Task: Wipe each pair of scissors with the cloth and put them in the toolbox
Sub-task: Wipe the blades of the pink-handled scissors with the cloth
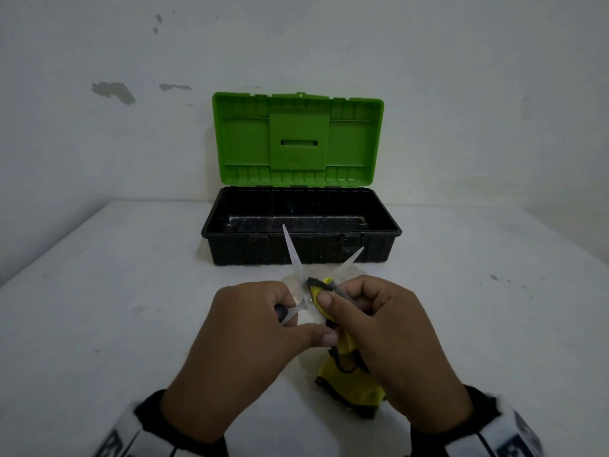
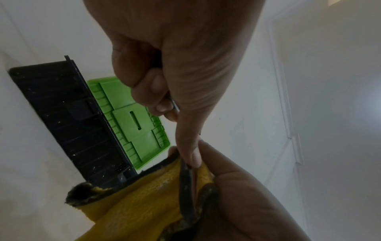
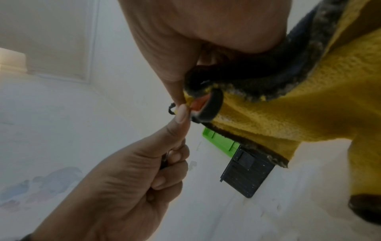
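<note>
A pair of scissors [image 1: 293,258] is held above the table with its two blades spread apart and pointing toward the toolbox [image 1: 301,240]. My left hand [image 1: 263,324] grips one dark handle [image 2: 172,101] in curled fingers. My right hand [image 1: 379,321] pinches a yellow cloth [image 1: 349,371] with a dark border against the scissors near the pivot. The cloth [image 2: 140,200] hangs down below both hands and covers the other handle [image 3: 208,108]. The toolbox is black, with its green lid [image 1: 298,140] standing open against the wall, and nothing shows inside it.
The white table [image 1: 115,291] runs back to a white wall with chipped paint. The toolbox sits at the far middle of the table, close behind the blade tips. I see no other scissors.
</note>
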A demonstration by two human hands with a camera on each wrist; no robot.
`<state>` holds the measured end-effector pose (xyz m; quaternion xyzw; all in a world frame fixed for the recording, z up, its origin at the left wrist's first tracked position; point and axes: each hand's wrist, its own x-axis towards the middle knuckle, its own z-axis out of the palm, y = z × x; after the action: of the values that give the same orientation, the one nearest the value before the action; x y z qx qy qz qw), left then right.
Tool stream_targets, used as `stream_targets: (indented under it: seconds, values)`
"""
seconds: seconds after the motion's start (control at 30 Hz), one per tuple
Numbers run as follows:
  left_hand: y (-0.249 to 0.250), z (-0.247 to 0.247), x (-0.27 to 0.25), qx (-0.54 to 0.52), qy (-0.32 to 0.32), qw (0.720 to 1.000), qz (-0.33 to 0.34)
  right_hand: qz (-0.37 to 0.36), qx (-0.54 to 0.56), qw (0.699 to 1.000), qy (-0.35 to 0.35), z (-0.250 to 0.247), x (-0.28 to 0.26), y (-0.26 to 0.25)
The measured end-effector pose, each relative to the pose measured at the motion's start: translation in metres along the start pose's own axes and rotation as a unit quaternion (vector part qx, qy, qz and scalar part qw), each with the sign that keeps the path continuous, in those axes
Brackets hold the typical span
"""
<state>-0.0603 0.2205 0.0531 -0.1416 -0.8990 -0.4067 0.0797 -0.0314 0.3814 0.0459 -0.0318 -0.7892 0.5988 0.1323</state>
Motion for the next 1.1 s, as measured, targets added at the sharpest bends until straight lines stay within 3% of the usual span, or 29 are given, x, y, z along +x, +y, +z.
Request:
stream_targets:
  seconds: [0.23, 0.43, 0.63, 0.83, 0.97, 1.1]
  values:
    - [0.005, 0.002, -0.001, 0.033, -0.004, 0.999, 0.020, -0.048, -0.057, 0.994, 0.080, -0.003, 0.011, -0.002]
    - [-0.001, 0.004, 0.004, 0.025, -0.002, 1.000, 0.012, -0.027, -0.070, 0.997, 0.013, -0.002, 0.007, 0.001]
    - [0.005, 0.007, 0.001, 0.061, 0.004, 0.998, 0.016, -0.039, -0.058, 0.995, 0.077, 0.001, 0.012, 0.004]
    - [0.003, 0.005, 0.002, 0.054, 0.012, 0.998, 0.017, -0.046, -0.069, 0.995, 0.048, 0.004, 0.010, 0.002]
    - [-0.001, 0.004, 0.001, 0.030, 0.018, 0.999, 0.038, -0.050, -0.042, 0.993, 0.097, -0.002, 0.018, 0.004]
    - [-0.006, 0.003, 0.003, 0.020, 0.023, 0.999, 0.042, -0.055, -0.062, 0.995, 0.060, 0.003, 0.011, 0.002]
